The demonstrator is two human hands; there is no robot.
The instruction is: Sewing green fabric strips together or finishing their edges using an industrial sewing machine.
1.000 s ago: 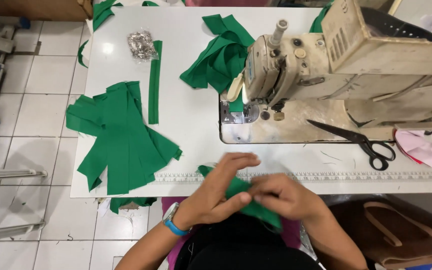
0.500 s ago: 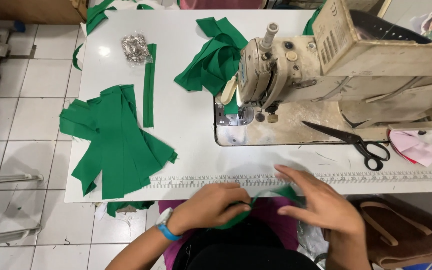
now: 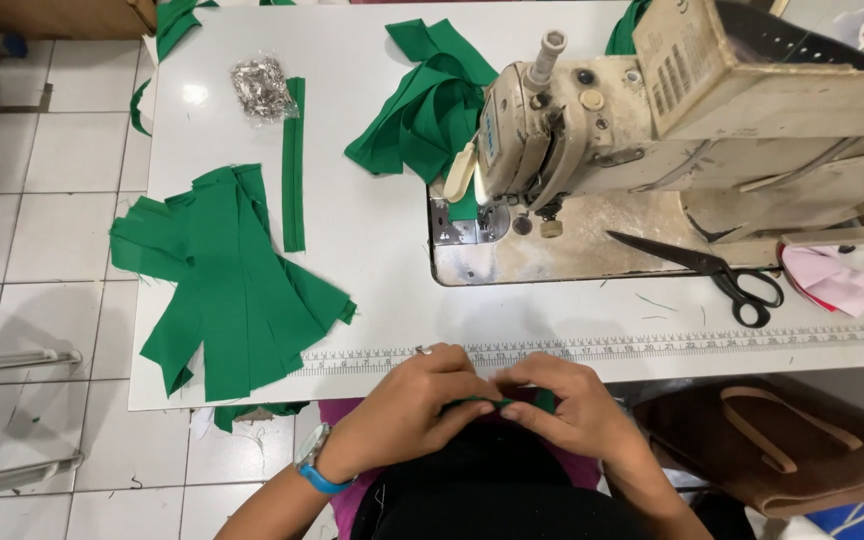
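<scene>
Both hands meet just past the table's [image 3: 372,250] near edge, over the lap: the left hand [image 3: 407,405] and right hand [image 3: 567,410] pinch a small green fabric piece [image 3: 477,403] between fingertips. Seemingly early work: it has not reached the sewing machine [image 3: 592,130], and a fan of green strips [image 3: 232,280] waits near the left edge.

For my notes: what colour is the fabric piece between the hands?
Green fabric piece, seen in the head view.
</scene>
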